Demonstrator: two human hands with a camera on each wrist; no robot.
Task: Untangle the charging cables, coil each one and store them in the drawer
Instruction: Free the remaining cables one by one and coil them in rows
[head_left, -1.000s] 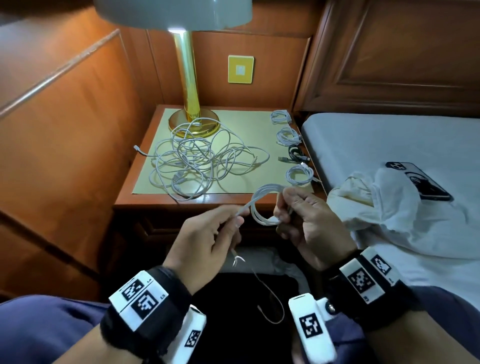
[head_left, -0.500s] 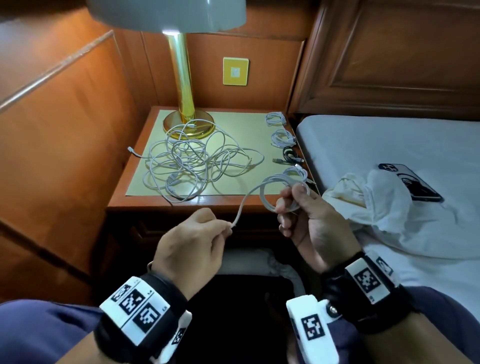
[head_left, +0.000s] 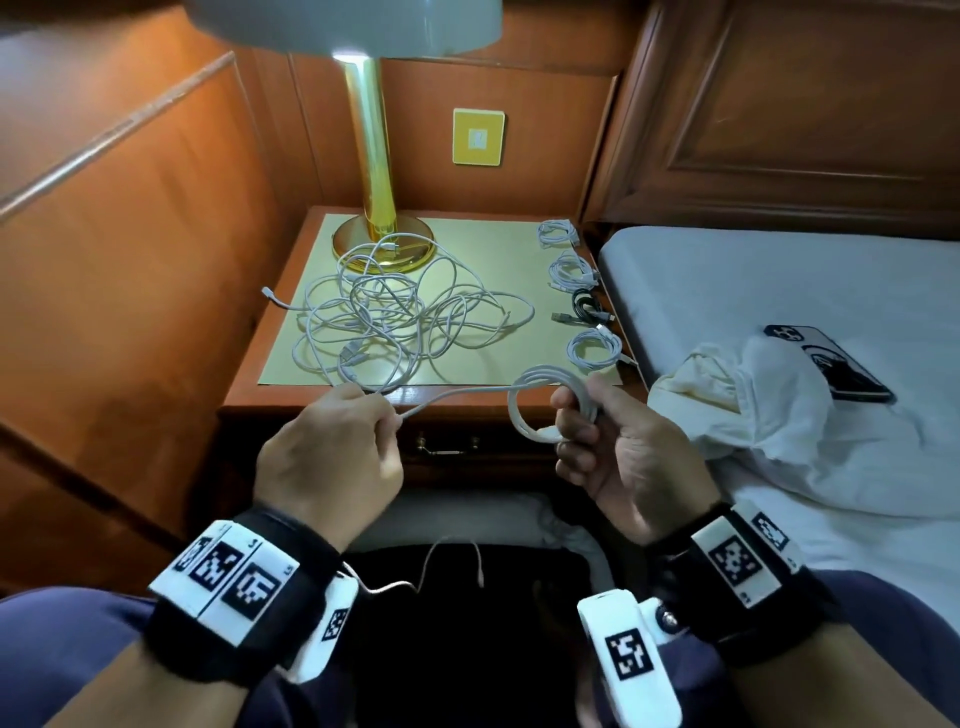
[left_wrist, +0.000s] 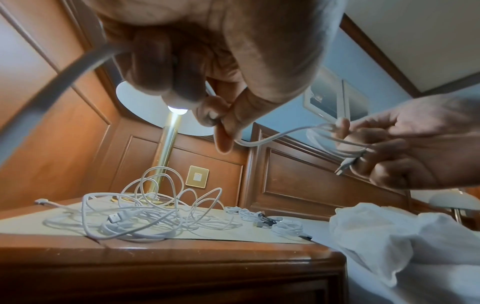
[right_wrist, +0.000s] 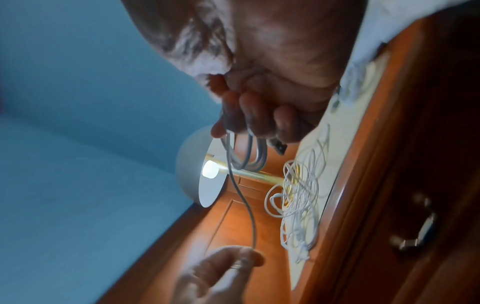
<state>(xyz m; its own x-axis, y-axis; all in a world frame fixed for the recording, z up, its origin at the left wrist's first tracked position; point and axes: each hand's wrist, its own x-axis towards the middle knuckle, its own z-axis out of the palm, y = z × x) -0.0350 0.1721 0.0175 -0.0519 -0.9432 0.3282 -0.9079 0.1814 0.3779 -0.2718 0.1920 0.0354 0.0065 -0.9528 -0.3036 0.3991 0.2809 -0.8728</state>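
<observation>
A white charging cable (head_left: 467, 391) stretches between my two hands in front of the nightstand. My right hand (head_left: 582, 415) grips its wound loops (head_left: 524, 415), seen close in the right wrist view as a coil (right_wrist: 249, 158) under my fingers. My left hand (head_left: 384, 415) pinches the cable's free run (left_wrist: 259, 142) between thumb and forefinger. A tangle of white cables (head_left: 395, 317) lies on the nightstand's yellow mat (head_left: 493, 249). Several small coiled cables (head_left: 592, 348) sit in a row along the mat's right edge. The drawer (head_left: 467, 447) under the top is shut.
A brass lamp (head_left: 376, 171) stands at the back of the nightstand (head_left: 244, 389), its shade overhead. Wood panelling closes in the left side. To the right is a bed (head_left: 779, 291) with a white cloth (head_left: 753, 395) and a phone (head_left: 826, 364).
My left hand has slid left and up along the cable, drawing a longer stretch taut. My right hand lifted the coil slightly toward the nightstand's front edge.
</observation>
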